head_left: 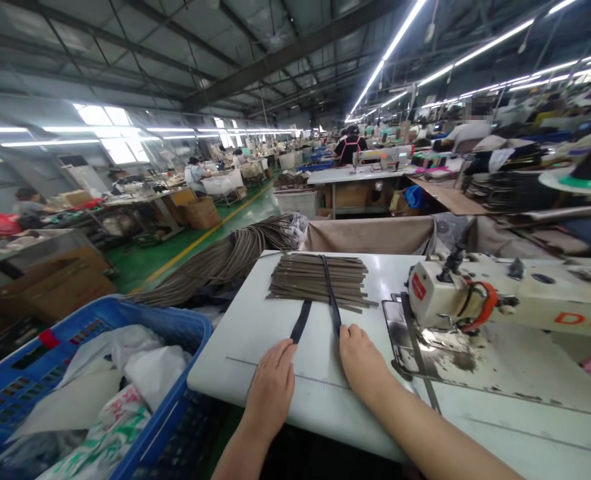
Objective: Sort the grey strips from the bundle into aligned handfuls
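A flat bundle of brown-grey strips (290,279) lies on the white sewing table. One black strap (331,293) runs over the top of the bundle, and another length comes out from under its near edge; both look like parts of the same strap. My left hand (271,383) rests at the table's front, fingers closed over the near end of the lower length. My right hand (360,360) is closed around the upper length, thumb and fingers pressed together. Beyond my fingertips the strap ends are hidden.
To the right stands a sewing machine (440,293) with an orange part; a dark strip (415,340) runs beside its plate. A blue basket (160,310) with plastic bags is at left. Long strips (225,260) hang behind the table. Co-workers sit farther off.
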A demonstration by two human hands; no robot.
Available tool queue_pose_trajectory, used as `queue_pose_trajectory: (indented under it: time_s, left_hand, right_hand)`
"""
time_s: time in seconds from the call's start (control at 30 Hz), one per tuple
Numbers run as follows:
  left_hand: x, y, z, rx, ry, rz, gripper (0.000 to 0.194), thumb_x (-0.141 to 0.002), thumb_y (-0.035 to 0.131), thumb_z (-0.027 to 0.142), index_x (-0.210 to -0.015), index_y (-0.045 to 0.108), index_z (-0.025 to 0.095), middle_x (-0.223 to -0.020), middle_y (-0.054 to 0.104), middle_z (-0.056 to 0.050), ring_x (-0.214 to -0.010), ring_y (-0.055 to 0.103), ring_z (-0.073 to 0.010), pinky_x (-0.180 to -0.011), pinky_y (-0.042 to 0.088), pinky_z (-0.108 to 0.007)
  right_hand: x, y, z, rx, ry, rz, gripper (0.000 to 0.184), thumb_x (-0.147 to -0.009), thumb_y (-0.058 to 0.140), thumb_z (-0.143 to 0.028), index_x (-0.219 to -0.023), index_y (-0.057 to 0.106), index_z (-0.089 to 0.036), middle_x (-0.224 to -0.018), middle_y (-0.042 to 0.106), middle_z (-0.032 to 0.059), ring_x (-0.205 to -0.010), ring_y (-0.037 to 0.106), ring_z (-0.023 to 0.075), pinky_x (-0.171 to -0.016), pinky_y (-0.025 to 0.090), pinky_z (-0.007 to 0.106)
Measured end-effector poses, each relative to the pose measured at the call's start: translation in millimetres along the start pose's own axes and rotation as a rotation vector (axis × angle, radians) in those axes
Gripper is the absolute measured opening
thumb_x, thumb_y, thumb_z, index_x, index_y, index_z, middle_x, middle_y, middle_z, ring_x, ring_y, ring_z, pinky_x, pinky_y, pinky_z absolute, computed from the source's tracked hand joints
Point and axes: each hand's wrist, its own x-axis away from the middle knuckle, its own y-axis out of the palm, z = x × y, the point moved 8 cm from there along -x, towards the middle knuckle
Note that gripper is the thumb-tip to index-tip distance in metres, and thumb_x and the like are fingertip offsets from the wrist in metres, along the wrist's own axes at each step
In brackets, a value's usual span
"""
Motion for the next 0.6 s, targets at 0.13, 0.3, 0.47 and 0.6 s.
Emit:
queue_pose_trajectory:
  time_s: [0.13, 0.3, 0.47, 0.6]
  left_hand:
    - [-12, 2.3, -2, -0.099, -0.136, 0.076, 0.040, -0.095, 0.047, 0.013, -0.135, 0.050, 0.016, -0.123, 0.064, -0.013, -0.112, 0.063, -0.0267, -0.095, 0.054, -0.046]
    - [-21, 19.4, 9, -0.176, -0.166, -0.040, 0.023, -0.097, 0.044, 0.012, -0.114, 0.060, 0.016, -0.095, 0.067, -0.008, -0.088, 0.066, -0.0243, -0.080, 0.055, -0.040]
    - [-13, 19.8, 26, -0.128, -0.147, -0.053, 0.023, -0.101, 0.039, 0.016, -0.100, 0.062, 0.019, -0.087, 0.069, -0.006, -0.078, 0.067, -0.0220, -0.074, 0.053, -0.036]
    - [-2, 13.3, 32, -0.067, -0.148, -0.031, 0.026, -0.101, 0.037, 0.016, -0.097, 0.062, 0.020, -0.084, 0.070, -0.006, -0.075, 0.068, -0.0217, -0.072, 0.053, -0.035]
  right_hand:
    - [2, 1, 5, -0.166, 0.022, -0.020, 0.028, -0.085, 0.045, 0.001, -0.104, 0.062, -0.010, -0.099, 0.065, 0.0156, -0.091, 0.066, 0.0254, -0.085, 0.049, 0.035]
    - [6, -10, -1, -0.503, 0.007, -0.014, 0.020, -0.089, 0.041, -0.008, -0.093, 0.059, -0.017, -0.098, 0.065, 0.0100, -0.087, 0.065, 0.0198, -0.081, 0.047, 0.030]
    - [20, -12, -25, -0.572, -0.086, -0.119, 0.020, -0.090, 0.040, -0.008, -0.095, 0.056, -0.019, -0.092, 0.069, 0.0071, -0.085, 0.067, 0.0198, -0.076, 0.043, 0.029]
    - [36, -17, -41, -0.551, -0.123, -0.174, 0.023, -0.090, 0.039, -0.008, -0.098, 0.058, -0.019, -0.096, 0.071, 0.0083, -0.086, 0.068, 0.0209, -0.074, 0.042, 0.029]
